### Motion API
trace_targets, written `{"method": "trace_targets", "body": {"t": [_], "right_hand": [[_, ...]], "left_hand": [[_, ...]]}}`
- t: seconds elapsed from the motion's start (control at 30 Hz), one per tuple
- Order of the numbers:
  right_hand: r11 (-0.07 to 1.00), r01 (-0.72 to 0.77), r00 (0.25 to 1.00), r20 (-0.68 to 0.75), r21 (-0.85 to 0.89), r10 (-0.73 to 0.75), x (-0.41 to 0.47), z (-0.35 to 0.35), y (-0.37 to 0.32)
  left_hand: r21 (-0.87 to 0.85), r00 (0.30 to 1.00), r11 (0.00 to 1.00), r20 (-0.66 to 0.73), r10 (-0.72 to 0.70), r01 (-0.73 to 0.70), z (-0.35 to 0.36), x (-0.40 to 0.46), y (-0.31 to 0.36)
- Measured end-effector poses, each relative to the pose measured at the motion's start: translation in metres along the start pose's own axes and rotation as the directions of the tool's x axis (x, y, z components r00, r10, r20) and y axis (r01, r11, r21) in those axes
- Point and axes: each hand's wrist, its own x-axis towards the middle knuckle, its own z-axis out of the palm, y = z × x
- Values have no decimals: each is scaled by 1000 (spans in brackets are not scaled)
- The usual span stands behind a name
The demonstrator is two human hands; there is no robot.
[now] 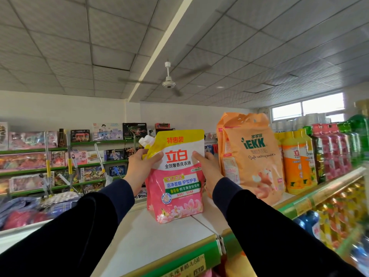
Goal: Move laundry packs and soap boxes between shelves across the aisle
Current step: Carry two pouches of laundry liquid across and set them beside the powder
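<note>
A pink, white and yellow laundry liquid pouch (177, 176) with a white spout at its top left stands upright on the white top shelf (151, 238). My left hand (139, 166) grips its left edge just under the spout. My right hand (207, 170) grips its right edge, thumb on the front. Right of it stand two orange washing powder bags (251, 156), one behind the other, apart from the pouch.
Yellow and orange bottles (297, 162), pink packs (335, 150) and green bottles (357, 134) line the top shelf to the right. A green shelf rail with price tags (185, 264) runs along the front edge. Toy boxes fill green shelves across the aisle (60, 156). A ceiling fan (168, 82) hangs overhead.
</note>
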Motion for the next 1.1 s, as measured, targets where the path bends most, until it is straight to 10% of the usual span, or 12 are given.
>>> {"method": "trace_targets", "body": {"t": [0.43,0.7,1.1], "right_hand": [[997,70,995,-63,-27,-72,-38,5,-19],[972,185,976,-85,-148,-199,-108,-4,-44],[386,166,838,-76,-907,-541,-280,-85,-106]], "left_hand": [[274,977,951,-118,178,-140,-13,-14,6],[480,903,784,45,427,-394,-6,-55,30],[229,733,747,502,458,-624,89,-151,53]]}}
